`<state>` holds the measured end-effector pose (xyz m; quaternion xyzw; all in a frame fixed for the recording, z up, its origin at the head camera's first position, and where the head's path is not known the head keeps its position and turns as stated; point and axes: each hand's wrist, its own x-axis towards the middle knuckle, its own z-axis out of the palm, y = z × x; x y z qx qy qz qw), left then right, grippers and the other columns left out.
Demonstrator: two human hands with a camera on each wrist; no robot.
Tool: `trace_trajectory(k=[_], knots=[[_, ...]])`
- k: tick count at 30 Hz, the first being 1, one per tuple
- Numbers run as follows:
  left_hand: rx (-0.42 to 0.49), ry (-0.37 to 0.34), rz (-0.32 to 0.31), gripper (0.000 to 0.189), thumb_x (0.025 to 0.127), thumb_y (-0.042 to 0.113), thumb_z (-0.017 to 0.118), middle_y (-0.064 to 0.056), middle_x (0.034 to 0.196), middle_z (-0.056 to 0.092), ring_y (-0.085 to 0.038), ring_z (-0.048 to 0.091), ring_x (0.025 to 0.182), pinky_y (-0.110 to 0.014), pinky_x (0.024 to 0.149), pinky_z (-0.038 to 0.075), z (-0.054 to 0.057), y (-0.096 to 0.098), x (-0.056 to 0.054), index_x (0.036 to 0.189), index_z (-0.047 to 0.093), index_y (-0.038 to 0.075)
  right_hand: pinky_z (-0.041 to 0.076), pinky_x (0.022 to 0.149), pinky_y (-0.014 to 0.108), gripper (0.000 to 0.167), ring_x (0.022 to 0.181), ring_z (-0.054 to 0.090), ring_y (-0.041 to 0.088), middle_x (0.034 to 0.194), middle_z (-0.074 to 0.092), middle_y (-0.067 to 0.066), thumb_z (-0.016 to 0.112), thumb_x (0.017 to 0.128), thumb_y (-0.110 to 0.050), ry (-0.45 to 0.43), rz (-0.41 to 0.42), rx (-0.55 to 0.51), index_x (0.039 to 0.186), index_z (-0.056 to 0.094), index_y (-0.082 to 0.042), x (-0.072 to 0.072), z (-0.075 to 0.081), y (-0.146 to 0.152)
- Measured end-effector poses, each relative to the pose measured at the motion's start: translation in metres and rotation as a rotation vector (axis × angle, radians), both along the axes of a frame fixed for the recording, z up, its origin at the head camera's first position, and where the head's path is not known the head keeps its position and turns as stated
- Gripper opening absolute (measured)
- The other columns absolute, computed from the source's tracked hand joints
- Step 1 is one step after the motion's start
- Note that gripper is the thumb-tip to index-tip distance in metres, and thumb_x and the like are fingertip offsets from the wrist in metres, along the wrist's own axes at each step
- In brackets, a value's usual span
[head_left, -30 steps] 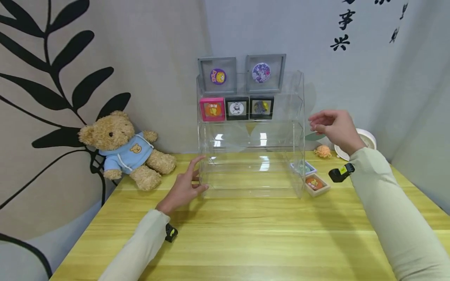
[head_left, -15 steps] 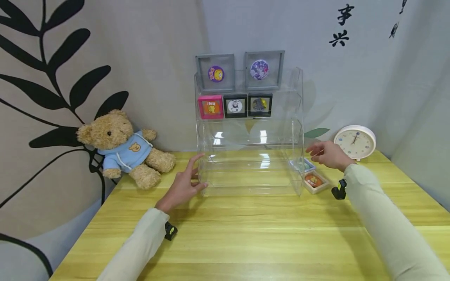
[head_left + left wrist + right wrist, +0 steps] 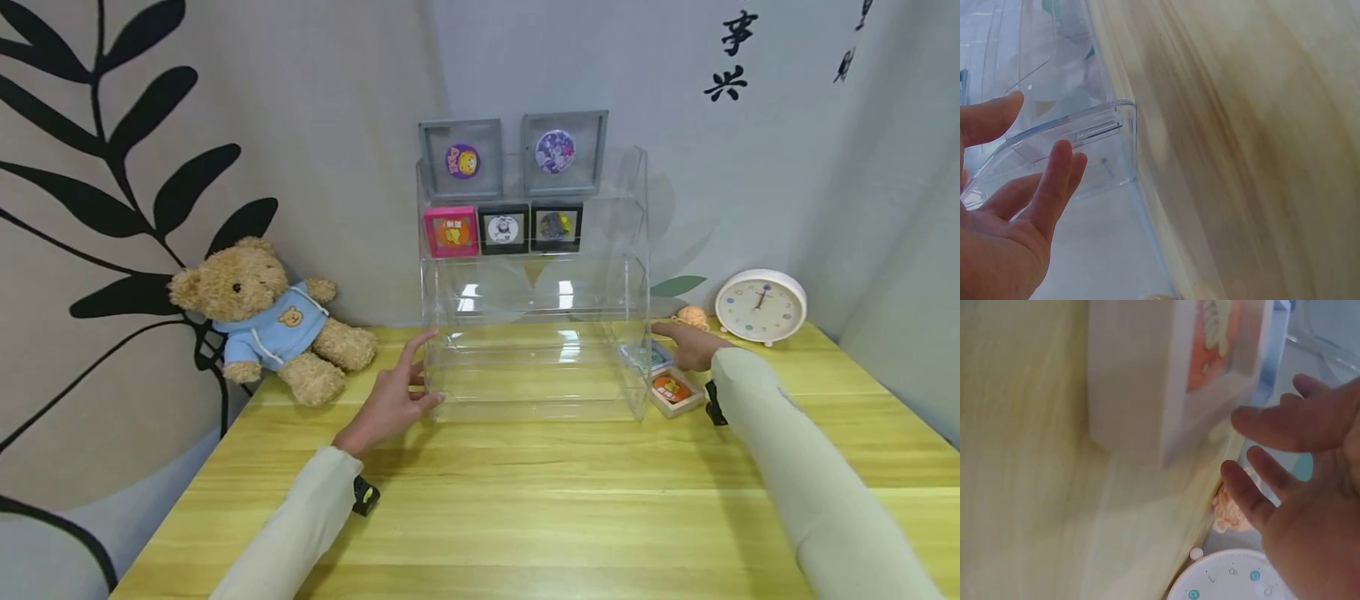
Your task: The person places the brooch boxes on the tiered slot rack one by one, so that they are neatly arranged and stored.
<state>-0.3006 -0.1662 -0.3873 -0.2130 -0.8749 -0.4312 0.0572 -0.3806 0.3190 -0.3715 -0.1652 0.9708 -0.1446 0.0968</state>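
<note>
A clear acrylic tiered display stand [image 3: 536, 410] is upright on the wooden table. My left hand [image 3: 390, 408] is at its left side, fingers spread and fairly straight. In the left wrist view the thumb and fingertips [image 3: 1061, 153] are right at the clear side panel [image 3: 1100, 128]. My right hand [image 3: 692, 343] reaches low behind the stand's right side, fingers extended over a lilac-edged small frame [image 3: 660, 355]. Just in front lies a cream frame [image 3: 675, 393] with an orange picture. The right wrist view shows the spread fingers apart, nothing between them.
On the stand's top tier stand two grey frames with round badges; below are a pink frame [image 3: 452, 232] and two black frames. A teddy bear [image 3: 273, 317] sits at left. Behind my right hand are an orange knitted-looking ball [image 3: 692, 317] and a white clock [image 3: 761, 305].
My right hand has come down from beside the stand to the lilac-edged frame, uncovering the clock. The left hand keeps its place at the stand's side.
</note>
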Motion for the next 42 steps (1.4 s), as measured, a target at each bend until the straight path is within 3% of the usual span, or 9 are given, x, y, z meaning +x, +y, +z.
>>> trace_trajectory(k=[3,11,16,20,26,30,33,38,42], knots=[[-0.002,-0.005,-0.002,0.096,0.088,0.002,0.074,-0.040,0.150,0.037,-0.048,0.064,0.119,-0.043,0.091,0.064,0.001,0.000,0.000,0.157,0.019,0.039,0.049,0.103,0.060,0.077,0.136,0.041,0.057,0.151,0.037,0.038,0.052,0.079,0.016,-0.014,-0.016,0.008,0.153,0.030,0.007,-0.002,0.000,-0.004],[-0.006,-0.004,0.008,0.095,0.088,0.002,0.074,-0.039,0.148,0.040,-0.048,0.064,0.119,-0.044,0.091,0.064,0.000,0.002,0.000,0.157,0.020,0.040,0.049,0.103,0.067,0.077,0.125,0.052,0.053,0.140,0.051,0.036,0.074,0.076,0.003,0.052,-0.019,0.016,0.146,0.044,0.004,-0.005,-0.003,-0.003],[-0.004,-0.008,0.010,0.096,0.089,0.004,0.074,-0.039,0.149,0.040,-0.048,0.063,0.119,-0.044,0.092,0.063,-0.002,0.003,0.001,0.155,0.019,0.045,0.054,0.095,0.060,0.077,0.110,0.058,0.045,0.124,0.061,0.032,0.081,0.064,-0.004,0.134,-0.008,0.037,0.135,0.055,0.007,-0.005,-0.005,0.002],[-0.006,-0.011,0.020,0.095,0.088,0.004,0.075,-0.039,0.148,0.040,-0.047,0.065,0.118,-0.044,0.092,0.063,-0.002,0.001,0.002,0.155,0.020,0.045,0.053,0.087,0.052,0.082,0.106,0.051,0.041,0.116,0.060,0.031,0.085,0.054,-0.009,0.176,-0.053,0.016,0.130,0.058,0.007,-0.002,-0.007,0.007],[-0.006,-0.001,0.009,0.094,0.088,0.004,0.074,-0.039,0.149,0.040,-0.047,0.065,0.118,-0.044,0.091,0.064,-0.001,0.000,0.001,0.157,0.020,0.037,0.057,0.081,0.050,0.089,0.098,0.054,0.039,0.118,0.055,0.034,0.089,0.058,-0.007,0.194,-0.133,-0.138,0.137,0.048,0.005,0.009,-0.007,0.018],[-0.014,0.001,0.010,0.094,0.088,0.004,0.075,-0.039,0.149,0.040,-0.047,0.065,0.118,-0.044,0.091,0.064,0.000,-0.001,0.001,0.157,0.020,0.037,0.067,0.068,0.042,0.096,0.086,0.064,0.028,0.122,0.051,0.036,0.087,0.067,-0.002,0.072,-0.178,-0.372,0.148,0.036,0.004,0.017,-0.006,0.023],[-0.010,-0.002,0.010,0.094,0.088,0.003,0.074,-0.040,0.149,0.040,-0.047,0.064,0.119,-0.044,0.092,0.064,0.000,0.000,0.001,0.157,0.020,0.037,0.068,0.069,0.039,0.096,0.083,0.068,0.022,0.124,0.046,0.036,0.083,0.073,0.003,-0.003,-0.197,-0.526,0.153,0.029,0.005,0.023,-0.005,0.028],[-0.013,0.003,0.008,0.094,0.088,0.003,0.074,-0.040,0.146,0.042,-0.048,0.065,0.117,-0.043,0.091,0.064,0.002,0.001,0.000,0.157,0.021,0.037,0.065,0.074,0.028,0.094,0.086,0.064,0.011,0.119,0.054,0.024,0.083,0.078,-0.004,0.049,-0.211,-0.610,0.156,0.032,-0.005,0.033,0.005,0.039],[-0.017,-0.003,0.014,0.094,0.088,0.003,0.074,-0.039,0.148,0.042,-0.046,0.065,0.117,-0.043,0.092,0.064,0.002,0.000,0.001,0.157,0.020,0.037,0.064,0.076,0.024,0.092,0.087,0.066,0.005,0.109,0.064,0.003,0.083,0.081,-0.010,0.081,-0.216,-0.705,0.157,0.033,-0.012,0.041,0.019,0.045]])
